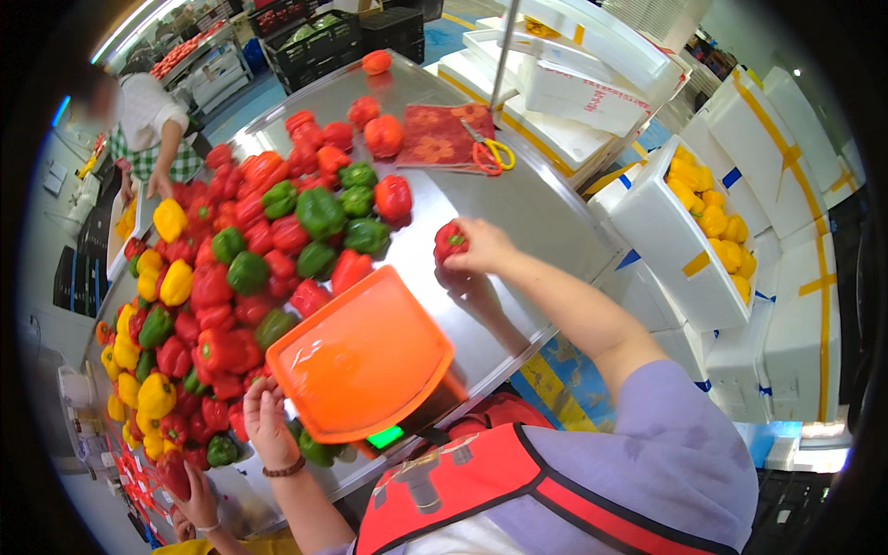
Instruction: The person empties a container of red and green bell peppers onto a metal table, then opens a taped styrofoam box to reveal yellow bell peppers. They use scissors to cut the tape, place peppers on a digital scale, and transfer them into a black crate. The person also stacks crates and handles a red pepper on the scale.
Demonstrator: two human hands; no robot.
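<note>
My right hand (486, 248) is closed around a red bell pepper (450, 242), just above the bare metal right of the pile. My left hand (268, 425), a bracelet at its wrist, is beside the left edge of an orange tray (365, 356) on a scale with a lit green display (385, 437). Its fingers are loosely bent and apart, with nothing seen in them. The tray's top holds no pepper. Left of it spreads a large pile of red bell peppers (227, 350), mixed with green peppers (320, 213) and yellow peppers (156, 396).
Scissors (490, 153) lie by a red patterned sheet (444, 134) on the metal table (546, 222). A white foam box of yellow peppers (712, 213) stands right. A co-worker's hand (196, 504) holds a red pepper at lower left; another person (153, 129) reaches in at far left.
</note>
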